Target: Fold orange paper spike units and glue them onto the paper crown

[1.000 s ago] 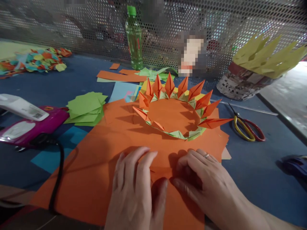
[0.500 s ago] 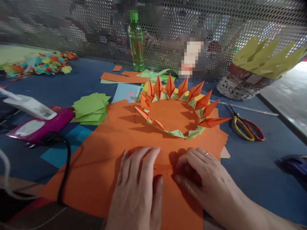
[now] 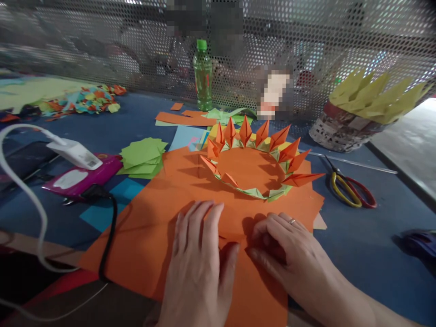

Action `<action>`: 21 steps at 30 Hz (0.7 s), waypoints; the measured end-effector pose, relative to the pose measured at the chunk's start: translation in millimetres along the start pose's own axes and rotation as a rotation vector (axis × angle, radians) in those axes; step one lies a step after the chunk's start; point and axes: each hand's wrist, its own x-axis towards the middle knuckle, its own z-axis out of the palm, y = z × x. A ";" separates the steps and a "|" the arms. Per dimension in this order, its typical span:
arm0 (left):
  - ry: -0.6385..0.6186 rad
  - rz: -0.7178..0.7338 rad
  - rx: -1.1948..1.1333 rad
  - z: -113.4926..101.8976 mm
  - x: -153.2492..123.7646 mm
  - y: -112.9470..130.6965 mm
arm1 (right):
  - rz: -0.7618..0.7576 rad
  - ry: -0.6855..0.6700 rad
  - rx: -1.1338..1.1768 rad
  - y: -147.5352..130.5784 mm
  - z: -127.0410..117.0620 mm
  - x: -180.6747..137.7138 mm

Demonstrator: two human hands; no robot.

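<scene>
My left hand (image 3: 197,263) lies flat with its fingers stretched out over orange paper. Beside it my right hand (image 3: 289,250) is curled, thumb and fingertips bent down near the paper; whatever is between them is hidden. Between my hands, faint edges suggest a small piece of orange paper (image 3: 235,225), hard to tell from the large orange sheet (image 3: 136,240) beneath. Just beyond my fingers, a ring of folded paper (image 3: 255,192) rests on the sheet, pale green at its base with several pointed orange pieces standing outward.
Scissors (image 3: 350,190) and a clear thin rod (image 3: 361,162) lie right. Behind them stands a newspaper-covered pot with yellow paper points (image 3: 347,129). Left are green paper squares (image 3: 143,156), a purple power strip (image 3: 81,175) with charger and cables, and paper scraps (image 3: 88,100). A green bottle (image 3: 203,81) stands behind.
The view has shifted, so most things sit slightly lower and those on the left further right. My left thumb has moved a little toward my right hand, which keeps its curl.
</scene>
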 end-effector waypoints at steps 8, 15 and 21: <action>-0.003 0.060 -0.008 0.6 -2.3 -4.1 | -0.012 0.008 0.021 0.6 0.3 1.3; 0.129 0.105 -0.087 -2.2 -4.3 -3.5 | -0.021 0.014 0.032 3.3 2.1 -1.4; 0.215 0.159 -0.186 -9.6 -36.8 -1.0 | -0.091 0.021 0.029 3.0 1.4 -3.7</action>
